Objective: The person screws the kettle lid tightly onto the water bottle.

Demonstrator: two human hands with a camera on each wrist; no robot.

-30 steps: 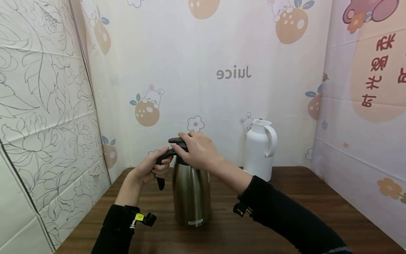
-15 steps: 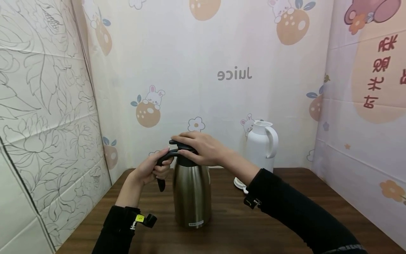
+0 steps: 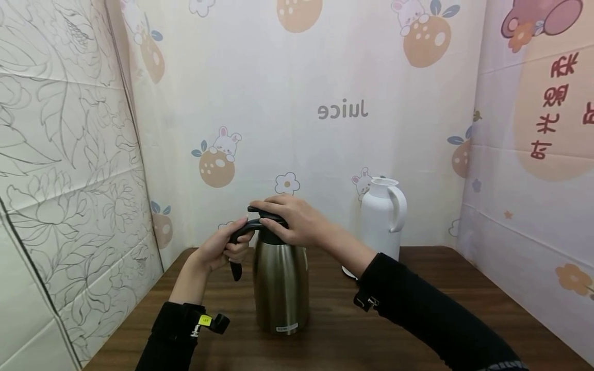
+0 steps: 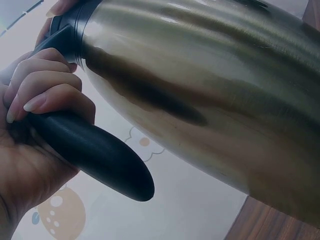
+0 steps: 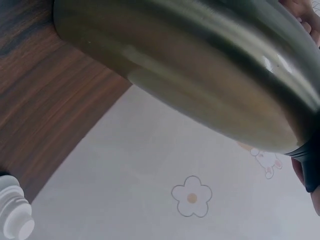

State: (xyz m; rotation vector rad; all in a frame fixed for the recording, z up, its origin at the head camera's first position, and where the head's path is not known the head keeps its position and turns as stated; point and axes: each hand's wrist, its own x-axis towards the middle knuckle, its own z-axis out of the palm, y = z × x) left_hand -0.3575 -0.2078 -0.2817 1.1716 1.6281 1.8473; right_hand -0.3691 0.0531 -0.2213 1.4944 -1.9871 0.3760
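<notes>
A brushed gold thermos jug (image 3: pixel 281 288) with a black top stands upright on the table in the head view. My left hand (image 3: pixel 221 245) grips its black handle (image 4: pixel 95 155), fingers wrapped round it, as the left wrist view shows up close. On top, my right hand (image 3: pixel 299 220) holds the black lid (image 3: pixel 269 215), with the fingers over it and the thumb along its near side. The palm hides much of the lid. In the right wrist view the jug's body fills the upper part, and the black collar (image 5: pixel 310 157) shows at the right edge.
Behind my right forearm stands a white jug (image 3: pixel 379 216) with its top uncovered. Its white stopper (image 5: pixel 16 215) lies on the wooden table (image 3: pixel 417 293), largely behind the forearm in the head view. Printed cloth walls (image 3: pixel 278 103) enclose the back and sides.
My right hand has shifted to the right on the lid, its fingers now lying flatter over the top. My left hand and the jug stay in place.
</notes>
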